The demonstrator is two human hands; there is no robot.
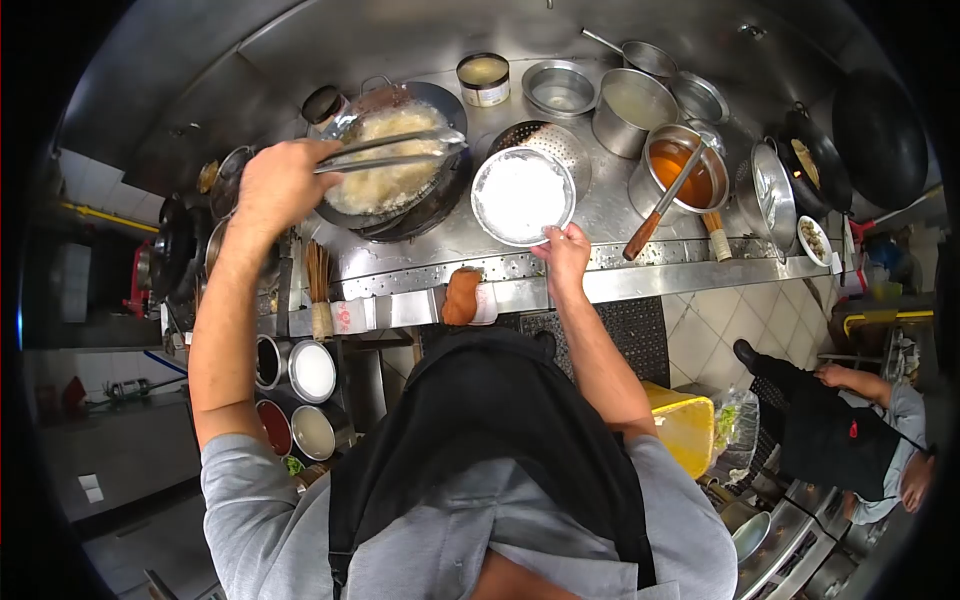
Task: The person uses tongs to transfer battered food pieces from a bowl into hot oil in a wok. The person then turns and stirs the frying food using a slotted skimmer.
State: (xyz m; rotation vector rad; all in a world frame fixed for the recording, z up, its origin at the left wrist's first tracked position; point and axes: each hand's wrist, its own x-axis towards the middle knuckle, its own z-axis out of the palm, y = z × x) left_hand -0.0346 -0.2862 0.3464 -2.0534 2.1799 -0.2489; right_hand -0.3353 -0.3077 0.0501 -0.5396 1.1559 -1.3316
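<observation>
While the left hand [283, 187] grips long silver metal tongs [400, 138] over a round black wok [437, 97], likely avoiding heat, the right hand [567, 258] clasps a round silver bowl [520, 242] of white powder [522, 195], just right

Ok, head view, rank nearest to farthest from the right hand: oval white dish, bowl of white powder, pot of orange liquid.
1. Bowl of white powder: held by the rim in the right hand.
2. Pot of orange liquid: rightward, farther back.
3. Oval white dish: far right.
</observation>
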